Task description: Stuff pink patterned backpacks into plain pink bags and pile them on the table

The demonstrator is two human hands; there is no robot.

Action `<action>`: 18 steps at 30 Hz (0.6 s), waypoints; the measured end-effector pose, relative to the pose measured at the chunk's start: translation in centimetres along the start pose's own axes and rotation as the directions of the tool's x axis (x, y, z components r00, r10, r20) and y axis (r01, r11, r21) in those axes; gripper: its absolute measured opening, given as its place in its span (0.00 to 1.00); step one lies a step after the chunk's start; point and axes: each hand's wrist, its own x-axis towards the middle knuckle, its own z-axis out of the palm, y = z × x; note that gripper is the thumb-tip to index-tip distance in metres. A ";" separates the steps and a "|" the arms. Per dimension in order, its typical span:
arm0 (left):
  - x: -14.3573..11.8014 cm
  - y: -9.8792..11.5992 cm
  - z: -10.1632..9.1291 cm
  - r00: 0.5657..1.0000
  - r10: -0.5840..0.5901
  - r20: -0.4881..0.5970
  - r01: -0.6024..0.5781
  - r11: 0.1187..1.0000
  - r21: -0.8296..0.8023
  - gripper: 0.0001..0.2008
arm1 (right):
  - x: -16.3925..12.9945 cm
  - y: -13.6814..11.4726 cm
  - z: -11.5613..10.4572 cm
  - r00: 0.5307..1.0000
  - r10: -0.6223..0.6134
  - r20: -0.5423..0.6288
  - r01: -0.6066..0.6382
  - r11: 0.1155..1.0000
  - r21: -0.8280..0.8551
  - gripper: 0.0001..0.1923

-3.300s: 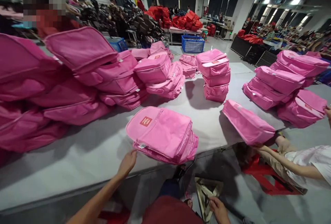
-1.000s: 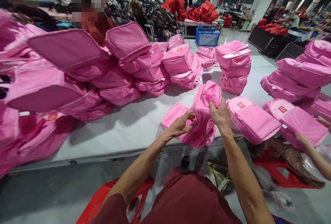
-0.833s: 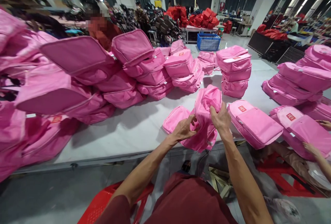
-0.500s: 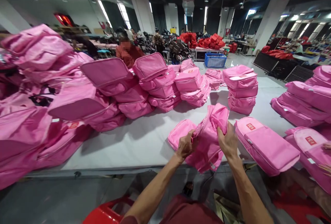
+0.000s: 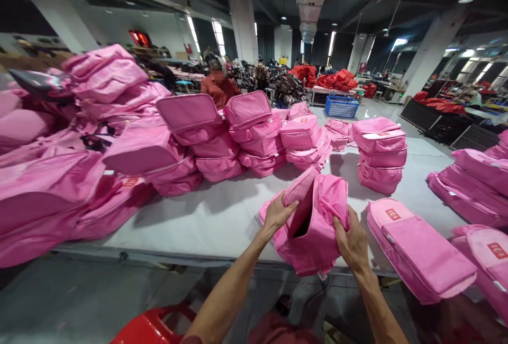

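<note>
Gaping pink bag [image 5: 317, 227], dark slit inside, left hand [image 5: 278, 211] and right hand [image 5: 351, 241] grips clamped on its edges

Pink bags [image 5: 119, 137] lie heaped along the table's [image 5: 206, 217] left edge. A neat stack [image 5: 381, 153] stands near its far right corner. A flat bag [image 5: 420, 251] overhangs the near edge. A blue basket [image 5: 341, 106] sits beyond.

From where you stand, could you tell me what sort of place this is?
Most likely a bag factory floor. Identical pink bags lie stacked in piles on a long grey table, red bags are heaped further back, and both hands hold an open pink bag.
</note>
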 end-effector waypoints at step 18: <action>-6.3 -6.5 -3.0 0.976 -0.214 -0.042 0.218 0.966 0.141 0.25 | 5.8 0.7 -2.9 0.891 -0.253 0.377 0.214 0.966 0.144 0.31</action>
